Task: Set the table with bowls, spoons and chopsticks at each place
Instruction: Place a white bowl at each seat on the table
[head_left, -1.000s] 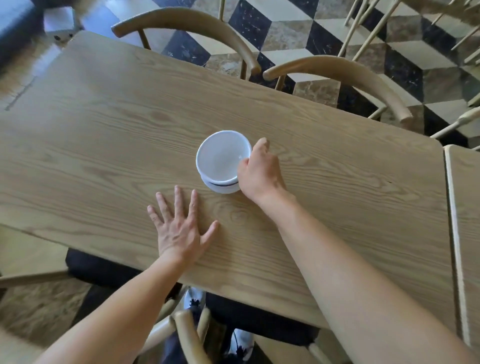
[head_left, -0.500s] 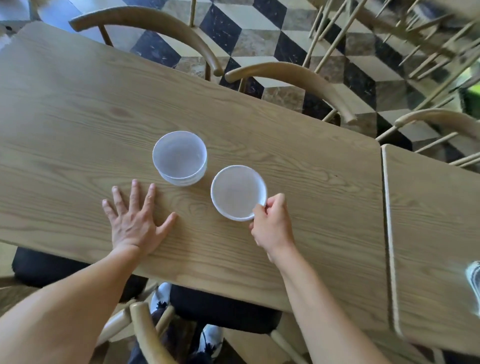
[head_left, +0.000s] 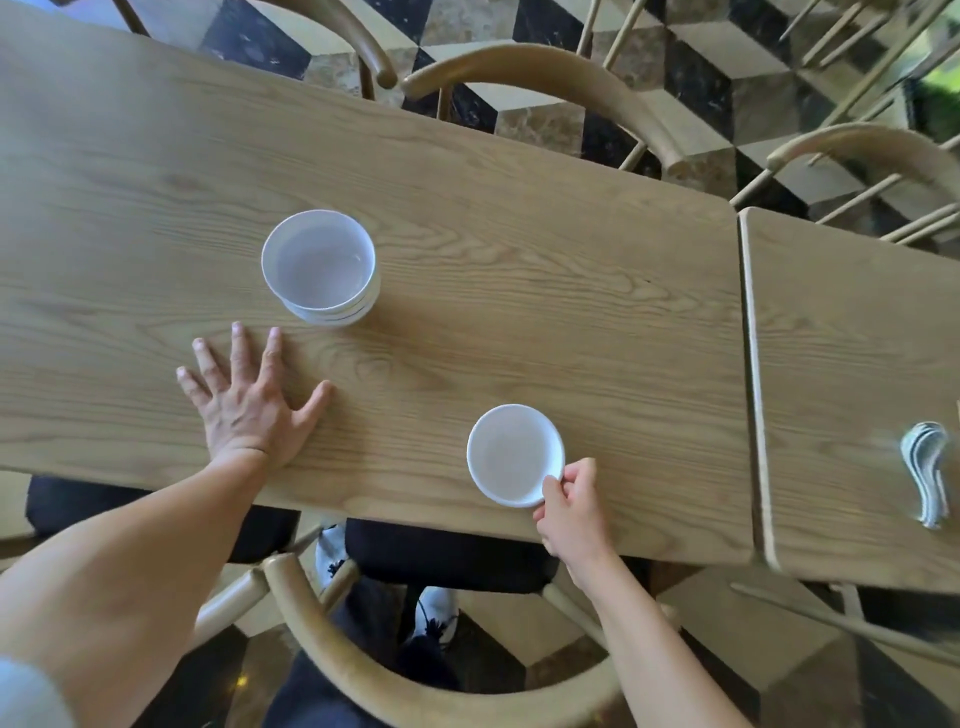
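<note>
Single shallow white bowl (head_left: 514, 454) has shifted away from the stack, toward the near edge of the table and off to the right; half a second ago it lay just beside the stack; right hand (head_left: 574, 512) went with it and still pinches the near-right rim, thumb on the lip, other fingers curled; left hand (head_left: 249, 400) unchanged, flat on the wood, palm down, fingers straight and fanned, holding nothing; stack of white bowls (head_left: 319, 265) has stayed put, just beyond the left fingertips, not touching them.

Light oak table (head_left: 519, 260): long plank top, strong wavy grain, matte, rounded corner at far right; second oak table (head_left: 852, 332) butted against its right end, thin seam between. Single bowl: round, smooth, looks ceramic, empty, thin rim; near the front edge, well apart from the stack; whether it rests on the wood or is held a touch above it, cannot tell. Stack: several nested round bowls, top one empty, thin dark lines at the lower rims. Pile of white spoons (head_left: 927, 475) on the second table by the right frame edge, nested, blurred. Bentwood chairs (head_left: 545, 78) with curved pale backrests along the far side; one more chair back (head_left: 301, 608) at the near side; dark seat cushions under the table edge. Floor (head_left: 701, 67) in black, beige and cream cube-pattern stone tiles.
</note>
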